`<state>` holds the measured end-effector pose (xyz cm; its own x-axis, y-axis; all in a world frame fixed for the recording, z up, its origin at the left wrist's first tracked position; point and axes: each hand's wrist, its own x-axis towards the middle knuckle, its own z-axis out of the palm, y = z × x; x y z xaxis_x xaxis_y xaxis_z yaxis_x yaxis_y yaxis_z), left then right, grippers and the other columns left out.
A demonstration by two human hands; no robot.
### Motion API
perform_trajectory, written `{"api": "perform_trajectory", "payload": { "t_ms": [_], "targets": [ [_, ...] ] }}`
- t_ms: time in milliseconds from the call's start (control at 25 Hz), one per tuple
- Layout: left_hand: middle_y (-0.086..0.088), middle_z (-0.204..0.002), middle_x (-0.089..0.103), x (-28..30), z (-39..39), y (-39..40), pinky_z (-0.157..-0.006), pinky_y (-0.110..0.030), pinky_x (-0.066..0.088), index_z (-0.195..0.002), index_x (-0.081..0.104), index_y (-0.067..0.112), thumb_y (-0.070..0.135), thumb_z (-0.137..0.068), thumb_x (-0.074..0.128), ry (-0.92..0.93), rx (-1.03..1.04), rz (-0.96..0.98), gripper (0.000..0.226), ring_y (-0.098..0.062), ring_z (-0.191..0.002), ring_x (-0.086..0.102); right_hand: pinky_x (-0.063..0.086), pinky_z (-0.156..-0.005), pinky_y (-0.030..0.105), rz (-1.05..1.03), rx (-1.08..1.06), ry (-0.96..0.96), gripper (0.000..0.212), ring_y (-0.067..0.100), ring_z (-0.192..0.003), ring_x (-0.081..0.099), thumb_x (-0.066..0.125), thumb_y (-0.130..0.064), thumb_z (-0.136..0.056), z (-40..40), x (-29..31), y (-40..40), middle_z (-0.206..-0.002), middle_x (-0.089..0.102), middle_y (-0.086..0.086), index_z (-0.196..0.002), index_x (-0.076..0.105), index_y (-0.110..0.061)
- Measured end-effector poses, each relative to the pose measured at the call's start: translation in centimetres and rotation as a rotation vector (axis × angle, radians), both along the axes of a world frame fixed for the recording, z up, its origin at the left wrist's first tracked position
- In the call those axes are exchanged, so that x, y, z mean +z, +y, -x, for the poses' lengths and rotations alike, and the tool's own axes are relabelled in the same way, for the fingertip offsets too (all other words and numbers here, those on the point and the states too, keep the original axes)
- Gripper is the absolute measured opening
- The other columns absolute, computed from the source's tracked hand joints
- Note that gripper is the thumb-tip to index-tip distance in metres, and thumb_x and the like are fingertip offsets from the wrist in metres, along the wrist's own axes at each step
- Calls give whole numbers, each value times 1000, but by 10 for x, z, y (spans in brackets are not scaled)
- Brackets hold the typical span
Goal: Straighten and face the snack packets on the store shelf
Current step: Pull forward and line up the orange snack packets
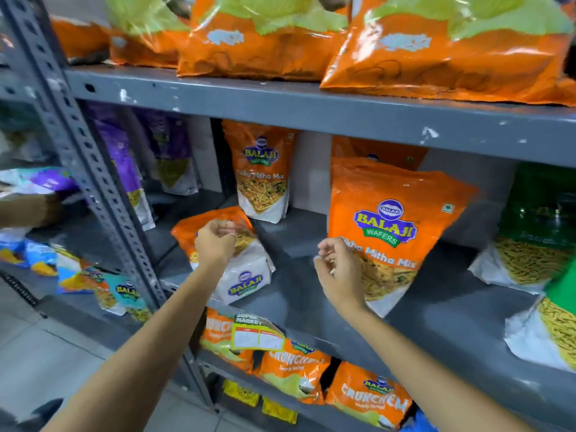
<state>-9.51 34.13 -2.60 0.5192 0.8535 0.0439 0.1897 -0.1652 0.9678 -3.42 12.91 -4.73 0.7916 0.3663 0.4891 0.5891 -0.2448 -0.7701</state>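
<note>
A Balaji Mitha Mix orange packet (249,275) lies tipped over on the grey middle shelf (296,241), its white base toward me. My left hand (215,244) rests on top of it with the fingers curled and pinching its film. To the right, a larger orange packet (402,219) of the same kind stands upright and leans slightly. My right hand (336,269) hovers at that packet's lower left edge, fingers loosely curled and apart, holding nothing. Another orange packet (261,173) stands upright at the back of the shelf, and one more (374,148) peeks out behind the large one.
Green packets (536,229) stand at the right end of the shelf, purple ones (121,157) at the left behind the perforated post (93,169). Big orange bags (452,48) overhang the shelf above. Crunchem packets (367,397) and a price tag (257,333) sit below. Another person's hand (28,210) reaches into the neighbouring rack.
</note>
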Motion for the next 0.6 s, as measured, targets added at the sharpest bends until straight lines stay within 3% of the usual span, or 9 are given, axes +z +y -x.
{"api": "perform_trajectory", "payload": {
  "t_ms": [80, 160, 280, 360, 480, 600],
  "targets": [
    [-13, -83, 66, -10, 12, 19, -79, -36, 50, -74, 60, 17, -7, -74, 51, 55, 40, 17, 26, -29, -86, 63, 44, -65, 23, 22, 31, 32, 15, 21, -74, 56, 55, -11, -80, -2, -2, 27, -86, 57, 2, -94, 54, -12],
    [-14, -91, 67, -18, 23, 31, -75, -30, 45, -84, 64, 11, -6, -75, 53, 106, 90, 22, 23, -28, -89, 62, 44, -68, 31, 59, 30, 107, 15, 21, -71, 56, 56, -10, -80, -7, -7, 53, -88, 58, 4, -94, 56, -11],
    [-12, -102, 65, -24, 34, 44, -70, -27, 45, -102, 63, 5, 0, -76, 62, 168, 105, 83, 26, -28, -93, 61, 42, -72, 28, 205, 51, 247, 18, 21, -76, 56, 59, -16, -80, -15, -17, 86, -94, 61, 8, -97, 58, -10],
    [-8, -107, 63, -30, 38, 52, -70, -27, 46, -112, 59, 4, 10, -74, 72, 252, 73, 151, 40, -25, -94, 60, 43, -77, 31, 227, 66, 361, 24, 22, -85, 57, 60, -22, -82, -19, -22, 101, -98, 62, 10, -100, 58, -6],
    [-17, -116, 63, -38, 43, 61, -78, -41, 51, -113, 55, -1, 22, -72, 76, 268, 8, 436, 51, -34, -101, 61, 47, -80, 37, 279, 78, 538, 28, 23, -89, 57, 58, -33, -83, -25, -27, 116, -96, 62, 9, -96, 58, -8],
    [-19, -120, 55, -42, 47, 60, -80, -53, 50, -126, 42, -1, 22, -76, 74, 194, -119, 759, 64, -39, -109, 57, 51, -73, 39, 263, 153, 801, 28, 23, -81, 60, 57, -39, -82, -21, -30, 126, -88, 60, 8, -88, 54, -12]
  ]
}}
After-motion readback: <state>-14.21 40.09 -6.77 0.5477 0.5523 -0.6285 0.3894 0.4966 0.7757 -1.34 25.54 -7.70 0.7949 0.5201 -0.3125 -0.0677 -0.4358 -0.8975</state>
